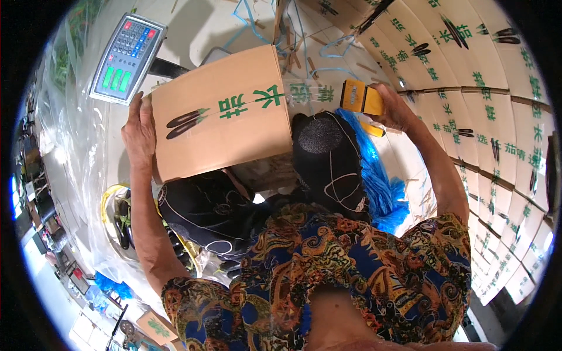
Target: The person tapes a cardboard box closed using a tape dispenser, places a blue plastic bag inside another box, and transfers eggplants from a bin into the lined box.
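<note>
- 10 o'clock: left hand point(139, 134) is laid along the side of the carton point(205, 143), fingers extended, unclenched; firm bracing is advised.
- 8 o'clock: dark vegetables point(124, 223) are held in a yellow-rimmed basket point(106, 202).
- 11 o'clock: carton is closed, contents hidden.
- 2 o'clock: yellow tape dispenser point(355, 97) is gripped by right hand point(394, 108), fingers curled; tautness is advised.
- 3 o'clock: cartons are stacked point(497, 96).

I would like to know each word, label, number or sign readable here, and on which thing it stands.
I describe print without copying it.
Carton at the left hand: large, legible green characters beside printed eggplants.
Transparent strip between carton and yellow tape dispenser: paler green characters.
Stacked cartons: green characters, many small or blurred.
Scale panel and tape dispenser: marks too small to read.
</note>
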